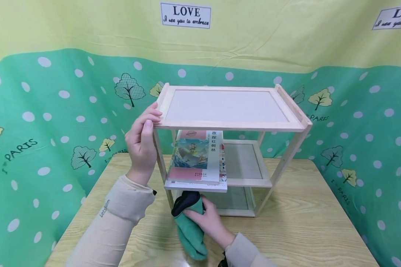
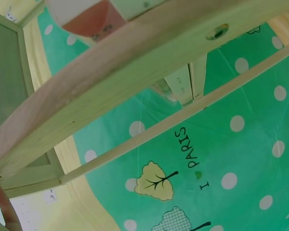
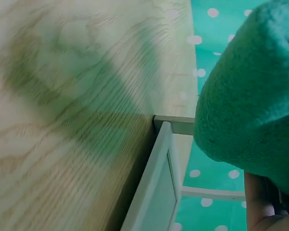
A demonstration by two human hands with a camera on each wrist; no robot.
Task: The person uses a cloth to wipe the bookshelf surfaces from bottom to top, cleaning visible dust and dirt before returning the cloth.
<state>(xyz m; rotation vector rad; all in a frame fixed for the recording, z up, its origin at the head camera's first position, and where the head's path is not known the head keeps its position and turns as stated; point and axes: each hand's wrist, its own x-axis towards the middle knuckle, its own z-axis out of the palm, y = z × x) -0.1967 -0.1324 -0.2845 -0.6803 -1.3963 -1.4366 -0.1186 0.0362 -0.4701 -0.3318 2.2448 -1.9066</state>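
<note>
A small wooden three-tier shelf (image 1: 234,127) stands on the table. At its upper left corner my left hand (image 1: 141,142) grips the side rail, fingers bent over the edge; only a fingertip (image 2: 7,211) shows in the left wrist view. Below the middle tier, my right hand (image 1: 208,220) holds a green fleecy item (image 1: 191,237) with a black end, thumb on the near side. Its black end reaches toward the bottom tier (image 1: 234,212). In the right wrist view the fleecy item (image 3: 250,96) hides most of the hand.
Books (image 1: 195,159) lie stacked at the left of the middle tier, jutting past its front edge, just above the fleecy item. The shelf's right legs (image 1: 284,170) bound the other side. Wooden table (image 1: 307,226) extends around it, with a dotted green and yellow curtain (image 1: 70,111) behind.
</note>
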